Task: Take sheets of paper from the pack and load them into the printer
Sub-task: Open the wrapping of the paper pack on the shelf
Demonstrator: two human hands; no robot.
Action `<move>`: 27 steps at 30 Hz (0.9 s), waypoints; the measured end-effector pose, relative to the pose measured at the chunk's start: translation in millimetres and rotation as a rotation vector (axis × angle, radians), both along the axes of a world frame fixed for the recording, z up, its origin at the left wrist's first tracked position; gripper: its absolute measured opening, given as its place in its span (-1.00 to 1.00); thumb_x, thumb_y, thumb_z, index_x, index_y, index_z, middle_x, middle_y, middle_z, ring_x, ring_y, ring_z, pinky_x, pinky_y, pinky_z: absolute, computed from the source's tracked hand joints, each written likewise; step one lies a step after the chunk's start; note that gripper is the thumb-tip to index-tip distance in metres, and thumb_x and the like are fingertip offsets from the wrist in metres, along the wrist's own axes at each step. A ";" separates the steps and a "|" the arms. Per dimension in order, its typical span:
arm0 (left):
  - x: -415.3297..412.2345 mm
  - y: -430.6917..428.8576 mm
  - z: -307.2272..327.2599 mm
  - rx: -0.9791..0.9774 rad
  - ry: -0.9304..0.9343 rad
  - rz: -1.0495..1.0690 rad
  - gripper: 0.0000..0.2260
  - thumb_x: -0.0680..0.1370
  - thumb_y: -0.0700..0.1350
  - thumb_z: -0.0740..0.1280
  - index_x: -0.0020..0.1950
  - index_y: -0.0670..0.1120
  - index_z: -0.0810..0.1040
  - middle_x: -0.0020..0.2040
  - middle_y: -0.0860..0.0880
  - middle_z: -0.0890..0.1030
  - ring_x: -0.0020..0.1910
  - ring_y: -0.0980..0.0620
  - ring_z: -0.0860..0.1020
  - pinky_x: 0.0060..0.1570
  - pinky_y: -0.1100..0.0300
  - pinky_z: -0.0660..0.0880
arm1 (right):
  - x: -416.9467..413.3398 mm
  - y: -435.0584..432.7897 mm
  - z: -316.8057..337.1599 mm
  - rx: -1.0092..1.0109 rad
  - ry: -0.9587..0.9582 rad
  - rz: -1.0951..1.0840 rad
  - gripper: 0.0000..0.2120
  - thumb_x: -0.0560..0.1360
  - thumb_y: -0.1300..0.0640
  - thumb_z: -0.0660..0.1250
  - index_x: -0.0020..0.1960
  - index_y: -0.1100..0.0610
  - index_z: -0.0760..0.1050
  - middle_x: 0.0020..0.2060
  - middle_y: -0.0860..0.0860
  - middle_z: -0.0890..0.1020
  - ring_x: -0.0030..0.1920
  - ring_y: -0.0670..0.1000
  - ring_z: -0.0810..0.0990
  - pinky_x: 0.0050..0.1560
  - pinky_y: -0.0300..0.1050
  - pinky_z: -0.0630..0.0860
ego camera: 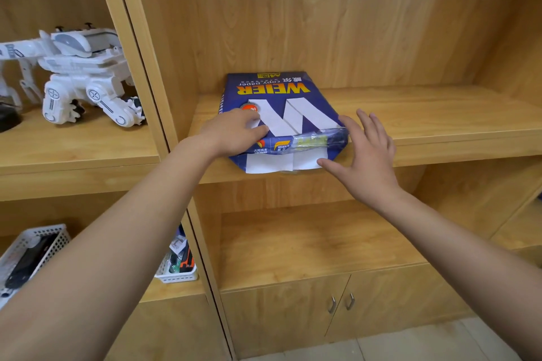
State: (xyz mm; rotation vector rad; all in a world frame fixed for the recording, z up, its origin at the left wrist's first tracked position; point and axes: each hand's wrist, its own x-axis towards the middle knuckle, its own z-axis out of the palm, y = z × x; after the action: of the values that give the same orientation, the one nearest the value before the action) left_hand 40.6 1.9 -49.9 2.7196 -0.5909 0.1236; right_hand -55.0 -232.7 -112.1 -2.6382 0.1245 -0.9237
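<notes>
Paper pack (281, 114) lies on the shelf (425, 114), torn end forward. Left hand (234, 133) presses flat on it; right hand (363, 152) spread beside it. Probably heavy, glossy wrapper; pinch the loose sheets (281, 162).

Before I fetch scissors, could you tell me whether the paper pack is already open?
Open: the paper pack has its near end torn, with white sheets showing.

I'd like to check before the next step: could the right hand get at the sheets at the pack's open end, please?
Probably yes: the right hand is already beside the paper pack, thumb near the exposed sheets, nothing between.
</notes>
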 end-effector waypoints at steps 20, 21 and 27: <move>-52.3 7.0 -70.6 -0.446 -0.558 0.233 -0.27 0.41 -0.07 0.53 0.52 -0.10 0.34 0.54 -0.20 0.29 0.52 -0.15 0.29 0.45 -0.09 0.29 | 16.8 -12.1 -11.2 0.119 -0.102 0.171 -0.25 0.34 0.00 0.39 0.48 0.00 0.23 0.53 0.11 0.23 0.56 0.14 0.07 0.44 0.14 0.09; -53.1 7.1 -69.5 -0.450 -0.553 0.236 -0.28 0.41 -0.07 0.52 0.52 -0.10 0.33 0.55 -0.20 0.29 0.52 -0.14 0.29 0.46 -0.10 0.30 | 15.6 -13.2 -11.7 0.124 -0.111 0.175 -0.26 0.33 0.00 0.38 0.48 0.00 0.24 0.53 0.11 0.23 0.56 0.14 0.08 0.44 0.14 0.09; -62.4 3.8 -64.7 -0.529 -0.565 0.238 -0.33 0.41 -0.14 0.38 0.53 -0.13 0.33 0.54 -0.17 0.30 0.52 -0.07 0.29 0.46 0.02 0.28 | 11.4 -20.5 -12.9 0.185 -0.156 0.205 -0.28 0.31 0.01 0.32 0.46 0.03 0.28 0.51 0.12 0.28 0.54 0.16 0.13 0.43 0.15 0.10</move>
State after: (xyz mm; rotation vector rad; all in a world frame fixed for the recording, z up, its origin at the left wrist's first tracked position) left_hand -21.8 5.7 -114.7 2.2039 -0.3058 0.9818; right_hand -43.6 -253.2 -125.0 -2.3486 -0.0925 -0.9912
